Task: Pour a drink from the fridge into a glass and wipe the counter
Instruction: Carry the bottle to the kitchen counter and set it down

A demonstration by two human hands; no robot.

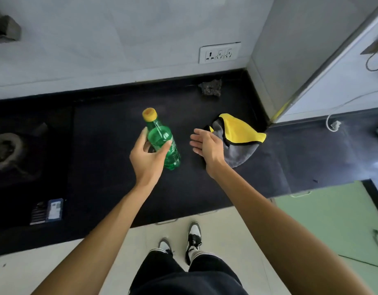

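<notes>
1. Starting at the far left, you have a stove burner sunk into the black surface, and a small dark packet lying near the front edge; neither belongs to the job, so keep the pour away from them.
2. Your left hand is wrapped around the green bottle, thumb on the near side and fingers curled round the far side at mid-body. The bottle stands tilted just over the surface, its yellow cap on; I cannot tell whether its base touches down.
3. Judge that bottle as light, thin plastic: it will likely give under a hard squeeze and may be slick if it came cold from the fridge. Hold it at the waist where your fingers sit now, firm but not crushing, and take the cap with the other hand to twist it.
4. Your right hand hangs open and empty, fingers spread wide, just right of the bottle and in front of the cloth.
5. The grey and yellow cloth lies crumpled on the surface, partly behind that hand. It looks soft, floppy and light; gather a bunched handful rather than pinching a corner, so it wipes flat.
6. No glass shows anywhere in view, so pouring seems some way off.
7. Further right stands a pale appliance, probably the fridge, with a wall socket beside it.
</notes>
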